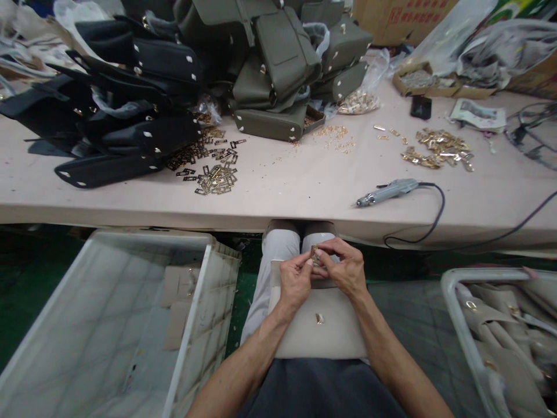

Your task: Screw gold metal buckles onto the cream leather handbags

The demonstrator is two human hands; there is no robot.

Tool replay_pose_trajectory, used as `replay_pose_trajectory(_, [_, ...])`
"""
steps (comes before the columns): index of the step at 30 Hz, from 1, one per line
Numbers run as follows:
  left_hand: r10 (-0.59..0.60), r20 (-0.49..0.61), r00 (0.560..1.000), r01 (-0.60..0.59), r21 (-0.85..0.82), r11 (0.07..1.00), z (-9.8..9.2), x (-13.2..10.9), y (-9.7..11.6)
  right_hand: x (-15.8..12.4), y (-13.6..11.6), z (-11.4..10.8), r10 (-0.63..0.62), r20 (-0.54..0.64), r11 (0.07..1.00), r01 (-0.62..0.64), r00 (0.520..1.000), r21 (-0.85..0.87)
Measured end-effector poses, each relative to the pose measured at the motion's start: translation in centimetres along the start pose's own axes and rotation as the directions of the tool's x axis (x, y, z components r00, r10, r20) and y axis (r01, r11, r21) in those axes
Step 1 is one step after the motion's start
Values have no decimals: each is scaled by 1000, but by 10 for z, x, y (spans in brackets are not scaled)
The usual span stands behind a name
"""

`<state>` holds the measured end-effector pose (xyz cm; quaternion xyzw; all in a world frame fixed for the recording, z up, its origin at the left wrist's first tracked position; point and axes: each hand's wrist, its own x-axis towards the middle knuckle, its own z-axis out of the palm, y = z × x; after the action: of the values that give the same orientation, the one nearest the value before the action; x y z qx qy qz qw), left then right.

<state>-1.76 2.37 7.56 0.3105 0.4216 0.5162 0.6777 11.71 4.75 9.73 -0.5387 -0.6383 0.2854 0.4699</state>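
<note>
The person sits with a beige bag lying flat on the lap. Both hands are at the far edge of the beige bag. The left hand and the right hand are close together, and their fingertips meet. Between them they pinch a small gold piece. The fingers of both hands are closed tight on it, so only a bit of it shows. The small gold piece sits just over the far edge of the beige bag, but it is too small to tell if it touches the bag. In the middle of the beige bag there is a little gold clip. Beyond the beige bag is a pale pink table. On it, beyond the bag and a bit to the right, lies a grey power tool with a black cord. Farther off that way is a heap of gold parts. Far beyond the bag to the left are black bags. Straight beyond it are green bags. Left of the beige bag stands a white bin. Right of it is another bin with beige pieces in it.
</note>
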Motion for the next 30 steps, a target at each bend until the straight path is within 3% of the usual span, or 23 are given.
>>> replay_pose_trajectory(30, [18, -75, 997, -22, -54, 998, 8, -1, 0, 6, 1, -3, 6, 75, 1000, -6, 997, 2])
